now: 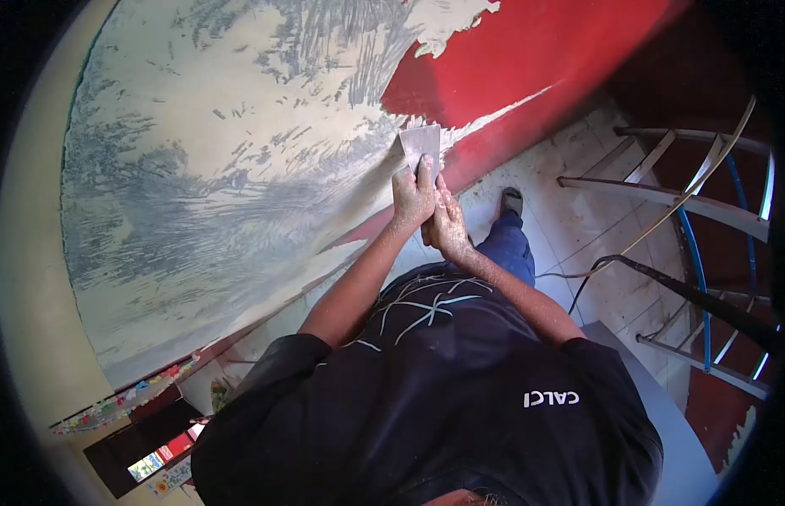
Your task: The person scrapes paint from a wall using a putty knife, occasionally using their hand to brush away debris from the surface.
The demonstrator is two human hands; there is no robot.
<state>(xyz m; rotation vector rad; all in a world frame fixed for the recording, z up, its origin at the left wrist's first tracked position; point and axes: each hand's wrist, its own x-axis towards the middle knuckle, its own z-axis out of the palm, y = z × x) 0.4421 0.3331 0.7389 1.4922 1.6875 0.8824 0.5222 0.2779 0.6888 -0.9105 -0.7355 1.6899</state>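
Both my hands hold a wide putty scraper [420, 142] against a wall [241, 169]. My left hand [413, 196] grips it just below the blade, with one finger pressed on the metal. Just beneath, my right hand [448, 224] is wrapped around the handle. Both hands are speckled with dust. The blade edge sits where the scraped cream and grey surface meets the remaining red paint [527, 59]. My black shirt [426, 405] fills the lower part of the view.
A tiled floor [578, 228] lies below, with my shoe [511, 201] on it. Metal frames [662, 194], blue tubing [698, 270] and a dark cable [662, 282] crowd the right side. A dark shelf with colourful items [148, 443] is at lower left.
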